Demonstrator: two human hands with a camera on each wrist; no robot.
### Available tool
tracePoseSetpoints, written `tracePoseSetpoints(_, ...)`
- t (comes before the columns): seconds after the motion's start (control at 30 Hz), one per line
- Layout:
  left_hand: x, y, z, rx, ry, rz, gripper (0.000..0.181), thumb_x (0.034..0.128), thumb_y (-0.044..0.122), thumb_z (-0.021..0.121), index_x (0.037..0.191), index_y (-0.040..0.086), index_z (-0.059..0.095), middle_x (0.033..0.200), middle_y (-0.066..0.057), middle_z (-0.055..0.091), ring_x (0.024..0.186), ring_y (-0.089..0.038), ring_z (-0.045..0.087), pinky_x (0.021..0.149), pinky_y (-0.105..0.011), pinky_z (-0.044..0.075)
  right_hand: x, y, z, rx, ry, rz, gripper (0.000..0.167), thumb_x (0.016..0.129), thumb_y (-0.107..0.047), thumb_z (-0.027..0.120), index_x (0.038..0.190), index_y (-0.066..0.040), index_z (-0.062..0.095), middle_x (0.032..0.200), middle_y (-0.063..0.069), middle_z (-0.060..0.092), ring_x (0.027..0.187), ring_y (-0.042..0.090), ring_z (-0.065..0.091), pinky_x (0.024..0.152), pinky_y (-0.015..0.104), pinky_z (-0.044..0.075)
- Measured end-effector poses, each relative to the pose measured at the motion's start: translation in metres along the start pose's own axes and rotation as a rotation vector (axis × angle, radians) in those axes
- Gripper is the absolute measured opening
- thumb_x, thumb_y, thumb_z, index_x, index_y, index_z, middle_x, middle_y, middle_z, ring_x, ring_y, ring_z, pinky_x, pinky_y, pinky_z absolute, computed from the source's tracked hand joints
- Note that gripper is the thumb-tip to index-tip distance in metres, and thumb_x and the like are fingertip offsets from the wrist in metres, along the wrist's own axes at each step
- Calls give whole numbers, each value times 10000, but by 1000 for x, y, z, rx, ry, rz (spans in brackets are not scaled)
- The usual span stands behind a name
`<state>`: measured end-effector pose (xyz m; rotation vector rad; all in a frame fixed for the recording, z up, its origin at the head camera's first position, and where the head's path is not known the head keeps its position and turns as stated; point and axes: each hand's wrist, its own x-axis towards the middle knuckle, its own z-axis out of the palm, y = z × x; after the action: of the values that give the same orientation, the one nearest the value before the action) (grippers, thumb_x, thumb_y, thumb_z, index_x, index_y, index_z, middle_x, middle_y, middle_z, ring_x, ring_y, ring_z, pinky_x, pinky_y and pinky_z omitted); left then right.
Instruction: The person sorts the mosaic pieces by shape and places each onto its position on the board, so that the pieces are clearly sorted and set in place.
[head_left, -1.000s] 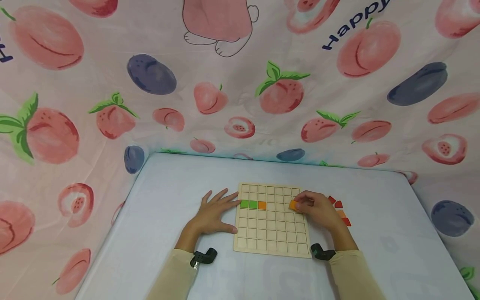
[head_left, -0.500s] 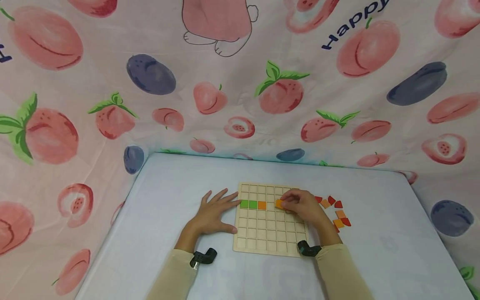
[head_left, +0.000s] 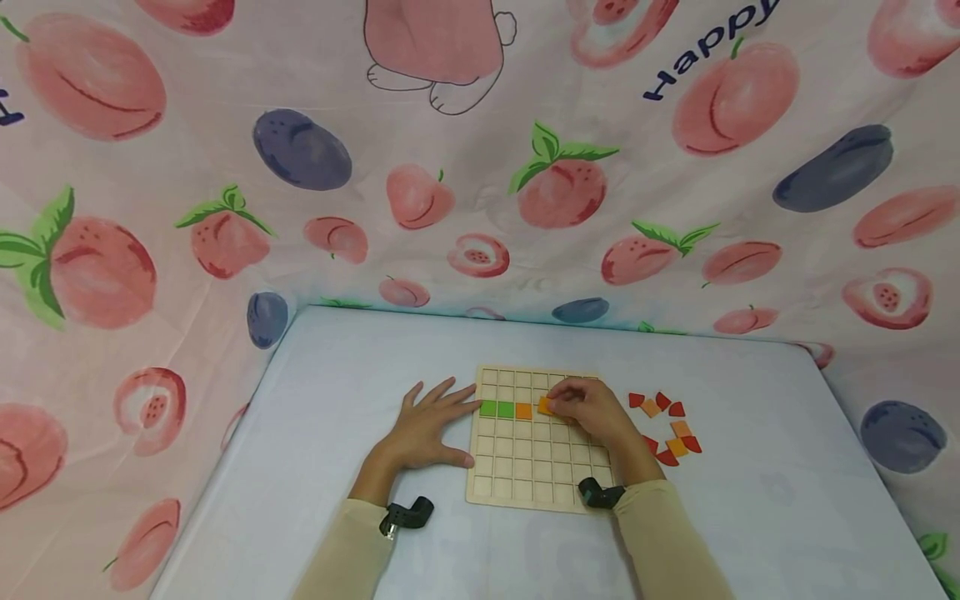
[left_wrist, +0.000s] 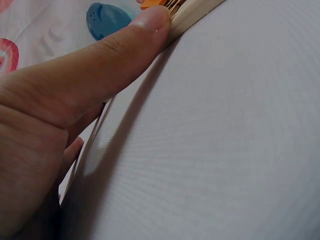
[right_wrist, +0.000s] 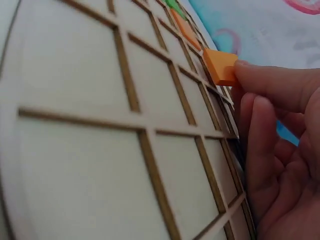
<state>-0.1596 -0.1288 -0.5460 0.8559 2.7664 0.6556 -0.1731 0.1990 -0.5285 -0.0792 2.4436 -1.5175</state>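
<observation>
— Orange tile (head_left: 545, 406), where?
— Over the grid board (head_left: 525, 467), can't tell if touching. Right hand (head_left: 592, 406) has it pinched.
— Left hand (head_left: 431, 425)?
— Fingers spread wide, thumb touching the board's left edge.
— Rest?
— Two green tiles (head_left: 497, 409), then an orange square (head_left: 523, 411), in a row from the board's left edge. Red and orange pieces (head_left: 677, 448) loose, right of the board.

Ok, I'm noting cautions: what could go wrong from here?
The orange square in the right hand is tilted over the grid board, so it might catch instead of settling flat. It could also bump the darker orange tile nearby. The left hand might nudge the grid board's edge it touches.
</observation>
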Motion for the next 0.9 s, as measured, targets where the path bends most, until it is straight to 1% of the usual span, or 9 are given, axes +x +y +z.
tracePoseSetpoints(0.27, 0, 0, 1, -6, 4, -1, 970, 711, 715, 788, 1542, 338, 459, 1673, 126, 307, 1598, -252, 152, 1238, -645, 15, 1, -5, 3, -34, 15, 25, 143, 906, -197, 777, 1021, -113, 764, 962, 55, 724, 848, 201, 613, 769, 328, 503)
tracePoseSetpoints(0.43, 1, -1, 2, 8, 4, -13, 972, 707, 731, 779, 1543, 360, 451, 1673, 145, 298, 1600, -232, 144, 1243, -635, 17, 1, -5, 5, -45, 18, 31, 140, 903, -205, 780, 1014, -121, 765, 960, 50, 722, 855, 203, 600, 766, 330, 494)
tracePoseSetpoints(0.73, 0, 1, 0, 8, 3, -16, 973, 704, 718, 791, 1540, 346, 460, 1670, 135, 309, 1598, -240, 152, 1242, -642, 22, 2, -4, 6, -43, 16, 30, 131, 896, -206, 789, 993, -121, 764, 970, 51, 723, 875, 209, 594, 756, 329, 492)
tracePoseSetpoints(0.9, 0, 1, 0, 9, 3, -15, 976, 702, 721, 790, 1540, 344, 461, 1670, 135, 309, 1598, -243, 151, 1243, -643, 22, 2, -2, 7, -55, 18, 33, 132, 892, -214, 794, 991, -130, 767, 961, 44, 722, 861, 210, 584, 741, 328, 480)
